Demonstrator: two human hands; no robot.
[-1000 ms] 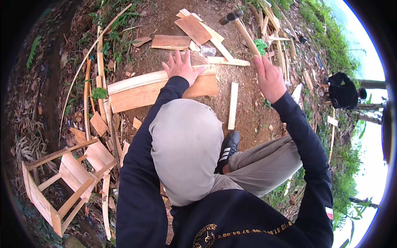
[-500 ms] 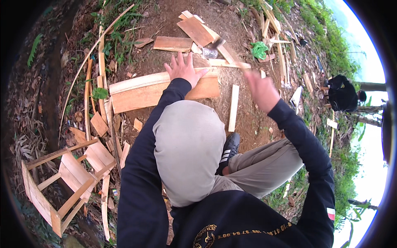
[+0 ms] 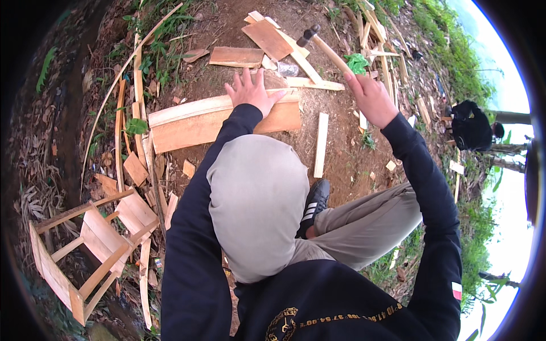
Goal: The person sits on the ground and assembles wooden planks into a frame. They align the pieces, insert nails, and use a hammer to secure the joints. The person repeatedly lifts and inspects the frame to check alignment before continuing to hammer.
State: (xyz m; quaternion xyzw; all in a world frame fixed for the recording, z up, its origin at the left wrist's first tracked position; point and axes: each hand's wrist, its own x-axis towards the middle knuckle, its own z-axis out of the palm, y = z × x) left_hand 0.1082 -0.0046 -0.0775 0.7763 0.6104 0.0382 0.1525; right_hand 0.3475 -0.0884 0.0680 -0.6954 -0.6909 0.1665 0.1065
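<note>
My right hand (image 3: pixel 372 98) is wrapped round the wooden handle of a hammer (image 3: pixel 330 52), raised over the ground on the right. The hammer's dark metal head points up and to the left. With fingers spread, my left hand (image 3: pixel 253 94) lies flat across the top edge of a wooden board assembly (image 3: pixel 224 120). A pale strip runs along that assembly's far edge, above a wider brownish face. Just beyond my left fingertips are a flat plank (image 3: pixel 236 57) and a small clear plastic bag (image 3: pixel 288 69).
Loose boards (image 3: pixel 268 40) lie at the far side, near a green plastic bag (image 3: pixel 357 63). A narrow wood strip (image 3: pixel 321 145) rests before my shoe (image 3: pixel 314 207). At lower left stands a wooden frame (image 3: pixel 91 244). Another person (image 3: pixel 473 126) is at far right.
The hammer, blurred earlier, has swung up and to the right with my right hand, away from the boards. My left hand stays spread on the board assembly.
</note>
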